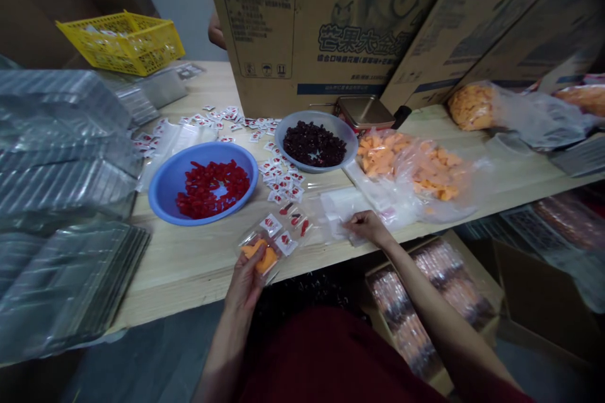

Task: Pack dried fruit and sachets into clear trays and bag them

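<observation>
Packing by hand at a wooden table [184,264], seen from the worker's head. The left hand [246,283] holds a clear tray [258,230] at its near end, thumb over an orange piece [268,259], the other fingers largely hidden below. Two small white packets lie beyond the thumb; red and dark strips show farther out, seemingly in the same plastic (the glare makes the edges hard to trace). The tray thus sits directly in the left fingers, over the table's near edge, and well apart from the right ones.

The right hand [371,228] reaches to the clear bags [338,204], its fingertips drawn narrow at their near edge; whether a bag is pinched between them, one cannot tell. The step in hand is judged to be taking a bag for the loaded tray. The next move would call for a light pinch that parts one bag from the rest, with the tray kept level. Beyond stand a blue bowl [165,182] of red pieces and a grey bowl [350,138] of dark ones
</observation>
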{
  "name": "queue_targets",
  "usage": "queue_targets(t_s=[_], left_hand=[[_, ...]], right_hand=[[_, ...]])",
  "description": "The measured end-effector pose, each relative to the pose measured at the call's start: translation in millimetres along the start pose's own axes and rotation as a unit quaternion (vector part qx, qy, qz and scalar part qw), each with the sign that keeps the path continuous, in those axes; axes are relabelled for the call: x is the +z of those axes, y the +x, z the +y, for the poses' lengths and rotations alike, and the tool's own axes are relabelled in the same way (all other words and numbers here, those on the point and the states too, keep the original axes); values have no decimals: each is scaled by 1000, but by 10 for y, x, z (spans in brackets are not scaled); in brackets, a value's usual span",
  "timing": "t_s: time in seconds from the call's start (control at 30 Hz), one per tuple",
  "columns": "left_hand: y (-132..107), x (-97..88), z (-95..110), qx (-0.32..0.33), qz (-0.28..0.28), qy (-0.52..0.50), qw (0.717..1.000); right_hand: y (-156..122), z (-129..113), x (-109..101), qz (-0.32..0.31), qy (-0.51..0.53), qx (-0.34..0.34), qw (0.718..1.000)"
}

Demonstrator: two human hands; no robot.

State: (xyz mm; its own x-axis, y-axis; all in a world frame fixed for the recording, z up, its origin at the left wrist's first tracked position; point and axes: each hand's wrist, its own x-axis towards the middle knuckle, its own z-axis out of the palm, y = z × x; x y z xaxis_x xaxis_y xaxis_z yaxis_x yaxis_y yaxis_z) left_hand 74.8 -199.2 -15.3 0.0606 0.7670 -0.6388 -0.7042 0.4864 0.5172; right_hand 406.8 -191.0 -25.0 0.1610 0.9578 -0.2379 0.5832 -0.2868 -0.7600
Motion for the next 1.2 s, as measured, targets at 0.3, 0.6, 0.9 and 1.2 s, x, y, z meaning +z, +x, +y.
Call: queue_targets(t_s=[0.3,0.6,0.9,1.2], left_hand=[[134,353,-339,11,-83,62,995],[23,465,-752,84,-84,134,984],[-222,499,-870,76,-105,186,974],[-143,400,-874,54,-124,220,966]], right_hand=[[-41,44,-49,-6,186,28,982],[-154,10,-36,142,192,-16,971],[-318,-245,200,247,92,-71,962],[-235,-217,220,248,-78,-62,964]])
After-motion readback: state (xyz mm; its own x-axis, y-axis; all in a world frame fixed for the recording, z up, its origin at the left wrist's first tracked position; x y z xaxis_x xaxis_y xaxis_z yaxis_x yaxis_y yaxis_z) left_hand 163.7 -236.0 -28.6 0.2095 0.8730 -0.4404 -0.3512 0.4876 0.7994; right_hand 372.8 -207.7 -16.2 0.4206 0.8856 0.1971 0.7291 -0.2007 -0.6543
